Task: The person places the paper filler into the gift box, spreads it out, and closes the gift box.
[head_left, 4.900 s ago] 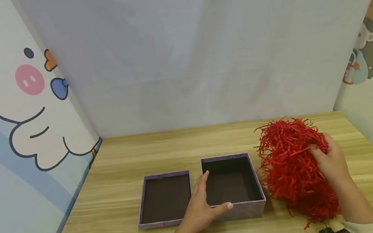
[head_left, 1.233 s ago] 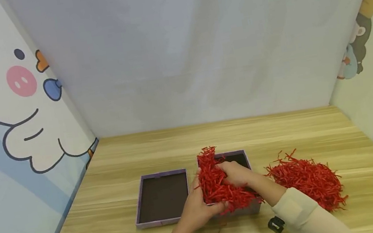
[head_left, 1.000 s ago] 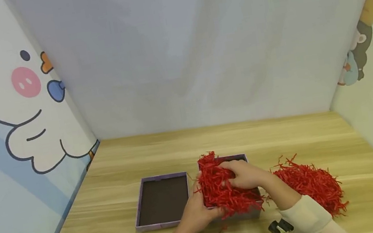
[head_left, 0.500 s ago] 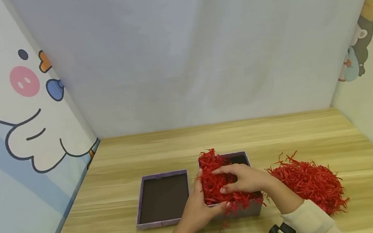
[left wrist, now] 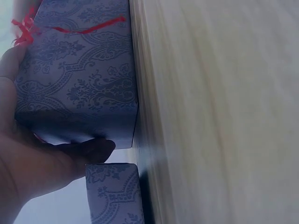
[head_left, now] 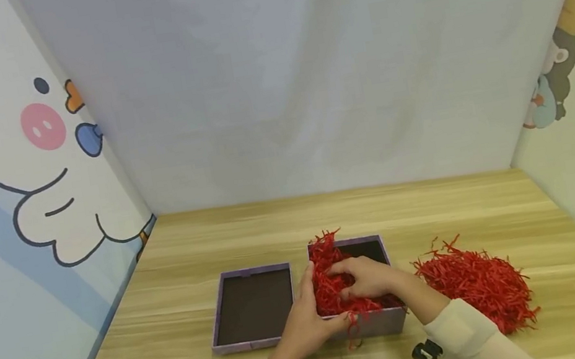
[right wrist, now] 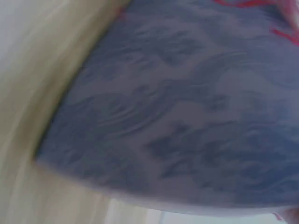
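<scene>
A box with purplish-grey patterned sides and a dark inside stands at the middle of the table, red shredded paper filling its left and front part. My left hand grips the box's near left corner, thumb across the front and fingers along the left side. A few red strands hang over the front rim by that thumb. Reaching in from the right, my right hand has its bent fingers and thumb sunk in the shredded paper, fingertips partly hidden. The right wrist view shows the patterned box side, blurred.
The shallow lid, dark inside up, lies just left of the box. A loose heap of red shredded paper lies to the right, beside my right forearm. Curtain and printed walls bound the wooden table.
Earlier my right hand held red shredded paper right of the bare-bottomed box. Now part is in the box, the rest heaped on the table. Lately its fingers sank deeper; my left hand stayed.
</scene>
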`<state>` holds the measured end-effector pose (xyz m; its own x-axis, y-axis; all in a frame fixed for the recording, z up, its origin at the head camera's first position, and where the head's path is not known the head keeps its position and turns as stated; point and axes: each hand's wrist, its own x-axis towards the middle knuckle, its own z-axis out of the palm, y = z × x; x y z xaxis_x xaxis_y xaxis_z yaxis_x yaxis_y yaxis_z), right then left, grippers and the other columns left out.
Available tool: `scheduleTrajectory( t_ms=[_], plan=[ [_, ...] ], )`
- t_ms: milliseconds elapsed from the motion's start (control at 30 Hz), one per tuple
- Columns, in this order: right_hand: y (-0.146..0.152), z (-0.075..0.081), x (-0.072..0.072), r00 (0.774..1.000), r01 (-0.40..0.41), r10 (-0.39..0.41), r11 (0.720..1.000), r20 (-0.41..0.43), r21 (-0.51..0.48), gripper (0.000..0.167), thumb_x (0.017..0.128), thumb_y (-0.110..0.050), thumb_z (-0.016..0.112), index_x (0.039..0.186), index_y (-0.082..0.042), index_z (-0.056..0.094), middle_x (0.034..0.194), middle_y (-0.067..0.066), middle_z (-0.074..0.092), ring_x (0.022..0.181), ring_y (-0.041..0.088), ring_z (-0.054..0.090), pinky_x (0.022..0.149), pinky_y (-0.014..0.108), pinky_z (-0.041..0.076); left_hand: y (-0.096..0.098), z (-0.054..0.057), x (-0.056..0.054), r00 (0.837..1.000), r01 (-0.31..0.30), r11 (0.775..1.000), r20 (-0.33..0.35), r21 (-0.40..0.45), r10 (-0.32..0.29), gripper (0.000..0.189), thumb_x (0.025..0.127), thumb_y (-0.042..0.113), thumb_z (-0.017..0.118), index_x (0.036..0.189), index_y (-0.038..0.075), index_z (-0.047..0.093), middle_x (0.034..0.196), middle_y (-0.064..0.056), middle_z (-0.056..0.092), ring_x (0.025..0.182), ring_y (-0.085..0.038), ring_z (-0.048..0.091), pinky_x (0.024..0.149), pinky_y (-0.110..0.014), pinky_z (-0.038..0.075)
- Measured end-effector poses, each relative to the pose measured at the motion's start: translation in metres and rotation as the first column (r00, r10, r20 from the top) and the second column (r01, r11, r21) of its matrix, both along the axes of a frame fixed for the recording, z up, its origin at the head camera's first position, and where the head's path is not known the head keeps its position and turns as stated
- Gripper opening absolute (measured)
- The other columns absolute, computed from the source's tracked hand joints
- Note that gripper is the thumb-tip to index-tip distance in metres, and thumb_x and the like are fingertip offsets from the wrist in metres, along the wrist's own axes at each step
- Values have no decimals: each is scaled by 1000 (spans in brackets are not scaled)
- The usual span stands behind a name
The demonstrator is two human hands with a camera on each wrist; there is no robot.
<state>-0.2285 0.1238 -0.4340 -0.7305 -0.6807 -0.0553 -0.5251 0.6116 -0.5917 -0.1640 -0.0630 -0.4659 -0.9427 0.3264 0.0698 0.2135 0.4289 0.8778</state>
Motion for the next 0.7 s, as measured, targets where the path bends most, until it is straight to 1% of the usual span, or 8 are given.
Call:
scheduleTrajectory(
  t_ms=[100, 167, 267, 367, 433, 467, 600, 700],
  plan=[
    [7, 9, 2, 1000, 8, -6, 997, 24, -76, 48, 86, -26, 67, 128, -5, 55, 126, 12, 55, 114, 31, 51, 90, 49, 42, 0, 0, 0, 1000, 7, 1000, 6, 8, -7, 113, 72, 50, 75, 150, 15, 1, 150, -15, 18, 128, -36, 32, 95, -54, 36],
    [11, 16, 2, 1000, 19, -16, 990, 25, -137, 50, 87, -30, 66, 129, -5, 54, 126, 12, 55, 115, 32, 50, 91, 50, 41, -1, 0, 0, 1000, 11, 1000, 5, 21, -12, 113, 73, 48, 75, 150, 14, 0, 149, -15, 20, 126, -35, 35, 94, -51, 38],
    [11, 25, -5, 1000, 21, -23, 972, -4, -233, 44, 89, -25, 65, 126, -4, 55, 122, 12, 57, 112, 31, 52, 89, 50, 43, -1, 1, -2, 1000, 7, 999, -7, 34, -7, 113, 72, 47, 76, 150, 14, 1, 147, -15, 22, 124, -32, 38, 94, -48, 40],
    [3, 25, -13, 1000, -4, -5, 954, -29, -298, 39, 91, -16, 62, 126, -2, 54, 119, 12, 58, 109, 29, 54, 88, 48, 44, 0, 1, -4, 1000, 1, 999, -18, 32, -1, 113, 72, 46, 76, 150, 14, 1, 148, -14, 21, 125, -32, 37, 95, -48, 38],
    [-2, 19, -17, 998, -19, 4, 962, -56, -272, 38, 91, -13, 61, 127, -3, 54, 121, 12, 57, 111, 28, 53, 90, 46, 43, 0, 0, -4, 1000, 5, 1000, -21, 28, -4, 112, 72, 46, 76, 150, 13, 1, 149, -15, 20, 126, -34, 35, 96, -50, 37],
    [-4, 15, -18, 999, -21, 8, 969, -54, -244, 38, 91, -13, 60, 128, -4, 53, 122, 12, 56, 113, 28, 52, 91, 46, 42, 0, -1, -4, 1000, 7, 1000, -20, 22, -7, 112, 73, 46, 75, 150, 13, 1, 149, -16, 19, 127, -35, 33, 96, -51, 36],
    [-8, -1, -18, 1000, 4, -5, 993, -13, -117, 42, 90, -11, 57, 131, -3, 49, 127, 14, 53, 116, 31, 49, 93, 48, 39, 1, -4, -1, 1000, 13, 1000, -19, 3, -13, 112, 73, 47, 75, 150, 10, 2, 149, -18, 18, 130, -38, 29, 97, -54, 33],
    [-9, -10, -21, 998, 40, -36, 996, 43, -85, 44, 89, -9, 55, 131, -1, 48, 126, 17, 52, 114, 34, 50, 93, 49, 40, 0, -4, -3, 1000, 0, 1000, -29, 2, 0, 112, 72, 48, 75, 150, 10, 3, 148, -18, 20, 129, -36, 30, 97, -53, 33]
  ],
)
